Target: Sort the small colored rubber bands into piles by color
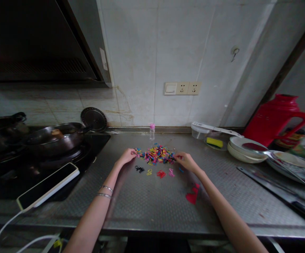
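Observation:
A loose heap of small multicoloured elastic bands [159, 154] lies on the steel counter. My left hand [127, 155] is at the heap's left edge, thumb and fingers pinched together among the bands. At the right edge my right hand [186, 161] also has its fingertips closed together by the bands. What either pinch holds is too small to tell. Nearer to me, sorted by colour, lie black bands [139, 169], yellow bands [149, 172], red bands [161, 174], pink bands [171, 172] and a blue band [181, 170]. Behind the heap stands a small clear bottle [152, 133] with a pink cap.
A red heart-shaped piece [191, 197] lies near my right forearm. On the left are a phone [48, 186] with a white cable and a pan [54, 138] on the stove. To the right are a yellow sponge [214, 142], bowls [244, 154], a knife [268, 186] and a red thermos [273, 119].

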A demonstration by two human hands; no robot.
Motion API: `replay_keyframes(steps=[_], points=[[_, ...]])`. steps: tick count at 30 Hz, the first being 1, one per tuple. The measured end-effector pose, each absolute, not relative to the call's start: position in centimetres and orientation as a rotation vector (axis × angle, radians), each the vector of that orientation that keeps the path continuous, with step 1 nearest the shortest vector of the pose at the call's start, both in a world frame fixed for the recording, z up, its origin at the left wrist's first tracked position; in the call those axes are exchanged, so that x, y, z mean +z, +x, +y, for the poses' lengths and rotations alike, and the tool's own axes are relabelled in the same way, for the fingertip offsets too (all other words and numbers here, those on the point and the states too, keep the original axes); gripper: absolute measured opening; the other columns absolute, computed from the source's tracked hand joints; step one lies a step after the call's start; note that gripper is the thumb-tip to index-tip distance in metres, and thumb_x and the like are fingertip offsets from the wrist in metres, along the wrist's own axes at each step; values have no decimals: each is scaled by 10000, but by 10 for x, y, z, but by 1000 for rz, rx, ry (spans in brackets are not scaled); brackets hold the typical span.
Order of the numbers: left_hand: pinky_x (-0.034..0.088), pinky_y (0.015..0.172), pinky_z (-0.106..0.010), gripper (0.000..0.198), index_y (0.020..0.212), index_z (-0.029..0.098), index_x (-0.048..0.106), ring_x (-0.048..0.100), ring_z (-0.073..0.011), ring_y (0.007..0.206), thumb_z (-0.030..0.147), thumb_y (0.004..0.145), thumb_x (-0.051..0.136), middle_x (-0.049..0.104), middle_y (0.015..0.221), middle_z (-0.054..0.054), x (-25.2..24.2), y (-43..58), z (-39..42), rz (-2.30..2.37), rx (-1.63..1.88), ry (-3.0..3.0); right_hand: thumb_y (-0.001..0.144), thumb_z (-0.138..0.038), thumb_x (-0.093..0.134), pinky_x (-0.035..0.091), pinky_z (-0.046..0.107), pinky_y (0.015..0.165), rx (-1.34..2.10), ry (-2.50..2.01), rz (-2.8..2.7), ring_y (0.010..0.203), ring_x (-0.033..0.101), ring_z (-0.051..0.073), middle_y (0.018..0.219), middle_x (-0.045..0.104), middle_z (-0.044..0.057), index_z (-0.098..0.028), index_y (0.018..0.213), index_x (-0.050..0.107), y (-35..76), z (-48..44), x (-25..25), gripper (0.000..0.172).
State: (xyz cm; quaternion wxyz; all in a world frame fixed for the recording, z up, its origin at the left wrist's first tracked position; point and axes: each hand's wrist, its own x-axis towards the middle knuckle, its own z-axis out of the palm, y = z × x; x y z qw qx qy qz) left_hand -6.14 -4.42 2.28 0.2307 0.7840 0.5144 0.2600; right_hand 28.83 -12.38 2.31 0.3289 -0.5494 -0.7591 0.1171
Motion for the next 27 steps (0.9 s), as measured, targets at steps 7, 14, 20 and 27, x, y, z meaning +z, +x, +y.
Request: replay_keyframes(steps=[7,14,20,27], points=[[394,637,-231,199,732,132,647,563,-152,664,265,714,501,645,713,-56,26,-57,-46,1470,709,2219,746,-278,456,425,246,660,323,-1429,-1991,709,581,162,796,661,59,-163,796,664,286,-127,21,242],[400,658,-230,167,787,156,608,561,-143,701,255,761,476,635,762,-60,35,-60,-48,1636,867,2234,740,-241,463,427,253,677,303,-1418,-1985,719,580,159,801,657,54,-164,796,664,283,-129,26,222],[397,661,-235,139,765,146,600,544,-142,710,228,759,488,611,761,-54,42,-47,-52,1564,926,2241,740,-244,476,428,263,713,287,-1416,-1974,771,583,168,837,657,60,-163,824,661,285,-128,25,218],[398,691,-241,129,724,153,610,524,-132,717,195,752,491,570,780,-42,47,22,-97,1089,767,2461,739,-229,471,427,253,706,240,-1461,-1983,764,579,161,839,651,59,-172,853,660,288,-130,27,229]])
